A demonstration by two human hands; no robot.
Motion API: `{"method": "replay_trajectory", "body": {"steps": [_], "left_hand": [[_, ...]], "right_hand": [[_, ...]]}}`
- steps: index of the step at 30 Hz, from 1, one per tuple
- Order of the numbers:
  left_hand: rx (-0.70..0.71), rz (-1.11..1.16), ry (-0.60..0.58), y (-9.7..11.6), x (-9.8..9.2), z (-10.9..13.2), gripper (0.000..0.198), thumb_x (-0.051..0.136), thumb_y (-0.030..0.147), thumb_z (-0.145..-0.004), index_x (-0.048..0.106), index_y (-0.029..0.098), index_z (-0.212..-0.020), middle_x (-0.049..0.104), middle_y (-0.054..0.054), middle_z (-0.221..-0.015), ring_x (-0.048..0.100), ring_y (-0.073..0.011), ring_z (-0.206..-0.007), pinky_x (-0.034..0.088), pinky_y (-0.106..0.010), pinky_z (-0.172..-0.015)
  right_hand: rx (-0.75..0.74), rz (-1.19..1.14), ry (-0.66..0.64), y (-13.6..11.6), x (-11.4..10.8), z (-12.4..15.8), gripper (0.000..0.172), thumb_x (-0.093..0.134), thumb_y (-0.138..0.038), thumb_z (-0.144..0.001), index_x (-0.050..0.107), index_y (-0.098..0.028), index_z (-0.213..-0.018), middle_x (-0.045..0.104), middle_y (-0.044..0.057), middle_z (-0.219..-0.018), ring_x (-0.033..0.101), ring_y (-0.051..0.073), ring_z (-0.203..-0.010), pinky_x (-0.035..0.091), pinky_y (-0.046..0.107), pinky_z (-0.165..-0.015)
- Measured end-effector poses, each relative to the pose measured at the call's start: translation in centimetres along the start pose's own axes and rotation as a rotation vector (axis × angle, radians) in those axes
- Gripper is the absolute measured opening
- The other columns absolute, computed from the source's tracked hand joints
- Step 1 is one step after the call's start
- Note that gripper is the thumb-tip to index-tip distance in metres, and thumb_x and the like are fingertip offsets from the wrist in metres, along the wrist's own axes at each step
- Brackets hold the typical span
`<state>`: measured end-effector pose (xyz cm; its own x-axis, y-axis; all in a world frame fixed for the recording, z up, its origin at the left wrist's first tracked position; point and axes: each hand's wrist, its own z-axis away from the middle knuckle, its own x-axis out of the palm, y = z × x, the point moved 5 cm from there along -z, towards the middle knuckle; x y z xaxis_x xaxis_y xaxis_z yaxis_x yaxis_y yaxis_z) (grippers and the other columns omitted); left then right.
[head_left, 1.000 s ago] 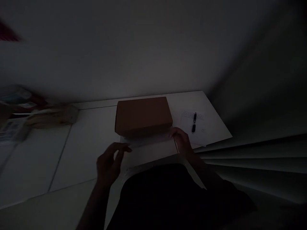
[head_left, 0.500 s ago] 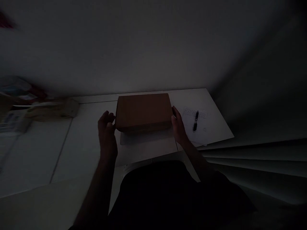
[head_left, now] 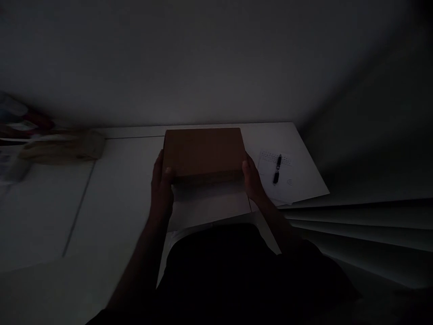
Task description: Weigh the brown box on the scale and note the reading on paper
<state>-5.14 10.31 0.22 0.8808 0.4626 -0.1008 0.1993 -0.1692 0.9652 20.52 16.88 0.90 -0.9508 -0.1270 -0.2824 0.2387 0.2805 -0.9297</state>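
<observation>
Both hands grip a brown box on a dim white table.

The table (head_left: pixel 128 189) runs along a plain wall, and the box (head_left: pixel 203 153) sits closed near its far edge, towards the right end. The left hand (head_left: pixel 161 187) clasps the box's left side, thumb on the near corner; the right hand (head_left: pixel 252 180) clasps its right side. A sheet (head_left: pixel 287 180) lies just right of the box by the table's right edge, with a pen (head_left: pixel 277 169) on it. Blurred clutter (head_left: pixel 57 146) lies along the far left edge.
</observation>
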Motion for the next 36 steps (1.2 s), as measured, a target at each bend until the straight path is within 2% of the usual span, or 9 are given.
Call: {"method": "replay_trajectory", "body": {"steps": [3, 7, 12, 19, 25, 31, 36], "left_hand": [[-0.009, 0.025, 0.009, 0.1, 0.2, 0.1, 0.062, 0.052, 0.049, -0.098, 0.041, 0.023, -0.153, 0.037, -0.005, -0.155, 0.033, -0.0246, -0.144, 0.026, -0.042, -0.121], [-0.015, 0.054, 0.016, 0.3, 0.4, 0.1, 0.063, 0.053, 0.045, -0.099, 0.038, 0.017, -0.154, 0.037, -0.006, -0.155, 0.033, -0.0243, -0.144, 0.026, -0.04, -0.121], [-0.023, 0.039, 0.001, 0.4, 0.5, 0.1, 0.069, 0.053, 0.05, -0.098, 0.036, 0.015, -0.155, 0.034, -0.007, -0.157, 0.03, -0.0249, -0.145, 0.027, -0.039, -0.121], [-0.04, 0.093, 0.031, -0.7, 0.5, -0.2, 0.069, 0.058, 0.054, -0.092, 0.041, 0.026, -0.153, 0.037, -0.003, -0.155, 0.033, -0.0253, -0.144, 0.028, -0.039, -0.12], [-0.003, 0.108, 0.017, -0.3, 0.6, 0.0, 0.068, 0.057, 0.054, -0.094, 0.041, 0.024, -0.152, 0.036, -0.005, -0.156, 0.031, -0.025, -0.146, 0.026, -0.039, -0.121], [0.048, 0.11, 0.05, 0.4, -1.3, 0.0, 0.067, 0.057, 0.051, -0.095, 0.04, 0.022, -0.153, 0.037, -0.007, -0.155, 0.033, -0.0261, -0.144, 0.028, -0.041, -0.12], [0.072, 0.119, 0.16, 0.9, -4.1, -0.3, 0.069, 0.06, 0.047, -0.091, 0.044, 0.019, -0.151, 0.043, -0.009, -0.151, 0.039, -0.0282, -0.14, 0.035, -0.042, -0.116]], "right_hand": [[0.005, 0.036, -0.008, -0.2, -0.1, 0.0, 0.068, 0.026, -0.067, -0.101, 0.04, -0.022, -0.15, 0.041, 0.008, -0.15, 0.032, 0.019, -0.145, 0.027, 0.039, -0.122], [0.0, 0.047, -0.02, -0.5, 0.0, 0.0, 0.067, 0.025, -0.065, -0.102, 0.039, -0.021, -0.151, 0.04, 0.008, -0.151, 0.038, 0.02, -0.141, 0.027, 0.04, -0.122], [-0.011, 0.081, 0.006, -0.8, -0.1, 0.1, 0.067, 0.024, -0.065, -0.102, 0.04, -0.022, -0.151, 0.041, 0.007, -0.151, 0.037, 0.02, -0.142, 0.024, 0.04, -0.123], [0.025, 0.112, -0.017, -0.7, -0.1, 0.1, 0.074, 0.023, -0.068, -0.1, 0.037, -0.018, -0.153, 0.039, 0.008, -0.153, 0.035, 0.022, -0.143, 0.021, 0.04, -0.125], [0.013, 0.157, 0.003, -0.9, -0.2, 0.1, 0.075, 0.021, -0.068, -0.099, 0.038, -0.019, -0.152, 0.041, 0.008, -0.151, 0.037, 0.023, -0.142, 0.025, 0.042, -0.123], [-0.03, 0.163, -0.04, -2.5, 0.8, -0.2, 0.072, 0.02, -0.064, -0.102, 0.035, -0.017, -0.154, 0.039, 0.009, -0.152, 0.038, 0.022, -0.142, 0.027, 0.041, -0.123], [-0.111, 0.151, -0.092, -4.5, 3.1, -1.0, 0.071, 0.018, -0.064, -0.102, 0.034, -0.018, -0.154, 0.036, 0.009, -0.154, 0.034, 0.023, -0.144, 0.03, 0.042, -0.122]]}}
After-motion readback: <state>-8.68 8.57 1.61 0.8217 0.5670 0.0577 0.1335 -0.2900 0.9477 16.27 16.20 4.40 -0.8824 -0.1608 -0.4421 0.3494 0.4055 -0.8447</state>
